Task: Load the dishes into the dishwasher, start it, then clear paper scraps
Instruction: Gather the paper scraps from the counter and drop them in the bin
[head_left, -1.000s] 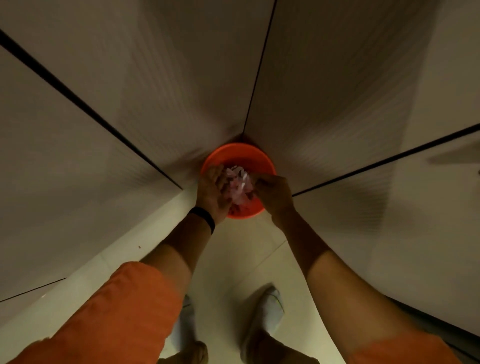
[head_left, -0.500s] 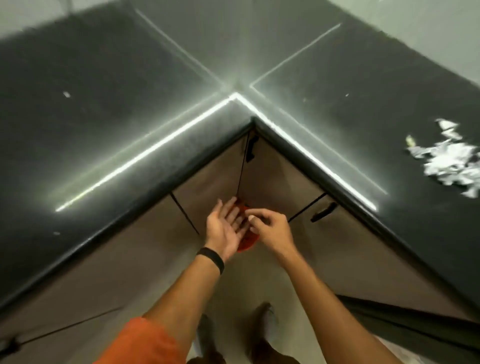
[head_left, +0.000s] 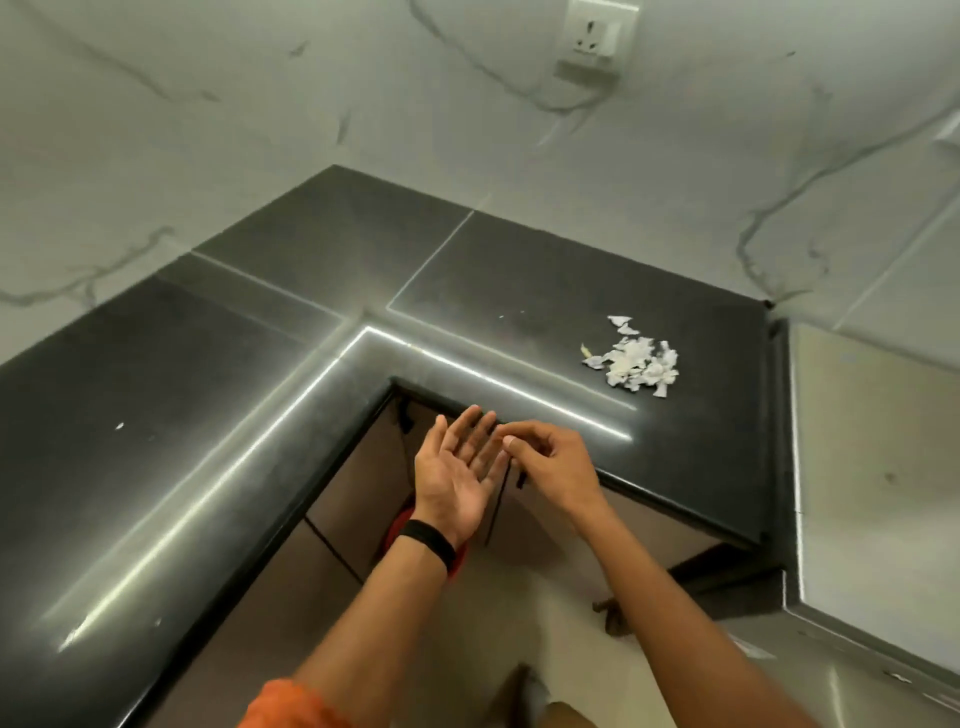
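The left hand (head_left: 457, 475) is lying palm-up at the centre of the frame with its fingers straight and slightly spread, carrying nothing. It is likely being offered flat so the other hand can work across it. The right hand (head_left: 558, 465) is curling its fingers inward, tips brushing against the left fingers; no scrap is showing between them, so it is probably wiping off clinging bits rather than gripping anything. Both hands are hovering over the inner corner of the black countertop (head_left: 519, 291), directly above the orange bin (head_left: 396, 527) peeking out at floor level beneath the left wrist — a sensible spot for any bits to drop. The paper scraps (head_left: 636, 364) are sitting in a loose white heap on the countertop at right of centre, well apart from both hands and waiting to be gathered.
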